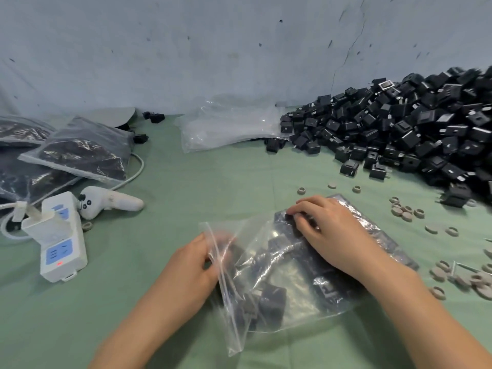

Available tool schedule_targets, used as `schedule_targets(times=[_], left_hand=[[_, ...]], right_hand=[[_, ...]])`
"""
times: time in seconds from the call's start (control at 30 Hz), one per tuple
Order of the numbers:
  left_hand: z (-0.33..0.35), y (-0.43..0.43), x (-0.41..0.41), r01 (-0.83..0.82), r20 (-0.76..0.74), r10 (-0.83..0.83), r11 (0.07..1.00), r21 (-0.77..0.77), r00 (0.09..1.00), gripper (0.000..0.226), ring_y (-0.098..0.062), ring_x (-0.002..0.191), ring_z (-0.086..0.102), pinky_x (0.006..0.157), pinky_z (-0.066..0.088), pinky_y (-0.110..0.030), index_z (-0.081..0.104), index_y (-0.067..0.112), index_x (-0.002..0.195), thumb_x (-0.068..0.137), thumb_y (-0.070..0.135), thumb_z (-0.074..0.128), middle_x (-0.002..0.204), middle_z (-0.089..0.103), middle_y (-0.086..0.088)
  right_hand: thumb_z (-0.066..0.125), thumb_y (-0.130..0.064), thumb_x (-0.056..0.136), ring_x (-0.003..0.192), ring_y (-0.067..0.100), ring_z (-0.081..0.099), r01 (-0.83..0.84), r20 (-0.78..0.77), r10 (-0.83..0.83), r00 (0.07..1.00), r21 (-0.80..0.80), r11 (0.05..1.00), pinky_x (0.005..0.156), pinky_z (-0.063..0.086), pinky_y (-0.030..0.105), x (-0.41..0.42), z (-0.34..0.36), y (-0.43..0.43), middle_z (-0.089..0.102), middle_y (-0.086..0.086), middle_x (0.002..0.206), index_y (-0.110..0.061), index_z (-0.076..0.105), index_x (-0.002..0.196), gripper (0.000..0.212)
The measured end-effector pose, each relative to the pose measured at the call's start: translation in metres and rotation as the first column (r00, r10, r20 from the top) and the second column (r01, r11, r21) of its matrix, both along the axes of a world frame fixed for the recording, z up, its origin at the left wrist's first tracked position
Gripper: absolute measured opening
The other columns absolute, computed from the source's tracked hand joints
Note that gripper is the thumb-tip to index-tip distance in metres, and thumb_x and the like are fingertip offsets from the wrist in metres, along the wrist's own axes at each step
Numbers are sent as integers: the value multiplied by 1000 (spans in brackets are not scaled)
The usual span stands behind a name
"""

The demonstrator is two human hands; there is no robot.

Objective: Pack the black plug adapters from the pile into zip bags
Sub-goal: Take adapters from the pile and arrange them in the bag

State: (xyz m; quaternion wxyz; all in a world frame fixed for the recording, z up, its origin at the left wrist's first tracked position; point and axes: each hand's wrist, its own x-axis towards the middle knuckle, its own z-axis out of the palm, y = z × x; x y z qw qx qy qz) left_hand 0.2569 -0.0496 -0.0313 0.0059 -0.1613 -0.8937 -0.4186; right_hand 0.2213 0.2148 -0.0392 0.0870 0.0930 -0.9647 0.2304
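A clear zip bag (269,262) is lying on the green surface (186,182) just in front of the person, its open mouth pointing left. It is holding several black adapters (271,296), which are showing dark through the plastic and sitting in a loose layer.

The left hand (191,265) is pinching the bag's mouth at the zip strip, thumb and fingers closing narrowly on the edge and lifting it a little off the surface. The right hand (327,230) is resting on top of the bag's far end, its fingers bending down onto the adapters through the plastic. Whether they are gripping or only pressing cannot be told.

The pile (415,134) of loose adapters is spreading across the far right, well apart from the bag. Beside its left edge a stack of empty bags (229,126) is lying flat against the wall. At the far left, filled bags (80,150) are leaning on one another, each one dark with adapters. Near them a white power strip (61,235) and a white controller (106,202) are sitting. Small grey rings (407,211) are lying scattered to the right of the bag.
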Motion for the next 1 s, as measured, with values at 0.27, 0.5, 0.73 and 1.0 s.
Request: schedule_targets(times=[0.27, 0.5, 0.73, 1.0], left_hand=[[7, 3, -10, 89, 203, -79, 995, -44, 976, 29, 7, 97, 65, 89, 51, -21, 66, 52, 105, 97, 24, 63, 104, 70, 27], [-4, 19, -12, -136, 105, 160, 969, -205, 982, 30, 3, 84, 62, 75, 50, -29, 53, 39, 101, 92, 67, 46, 93, 66, 16], [-12, 22, -3, -102, 44, 105, 993, -67, 994, 29, 10, 100, 59, 91, 51, -30, 49, 63, 113, 90, 77, 38, 111, 60, 33], [-17, 22, -2, 50, -51, -61, 980, -194, 997, 59, 13, 108, 49, 89, 40, -11, 45, 56, 125, 80, 88, 24, 117, 44, 35]], right_hand=[[46, -33, 102, 120, 13, 48, 14, -34, -14, 999, -18, 1000, 108, 35, 34, 0, -4, -3, 58, -16, 125, -34, 65, 120, 26], [45, -35, 101, 119, 12, 46, 20, -37, -20, 999, -20, 1000, 108, 34, 34, 0, -5, -3, 57, -16, 125, -35, 64, 120, 27], [43, -37, 101, 121, 11, 45, 16, -36, -17, 999, -22, 1000, 109, 33, 33, -1, -7, -1, 56, -17, 127, -35, 63, 122, 29], [41, -37, 102, 122, 10, 44, 16, -37, -17, 999, -23, 1000, 112, 32, 34, -1, -10, 0, 56, -17, 127, -36, 62, 123, 30]])
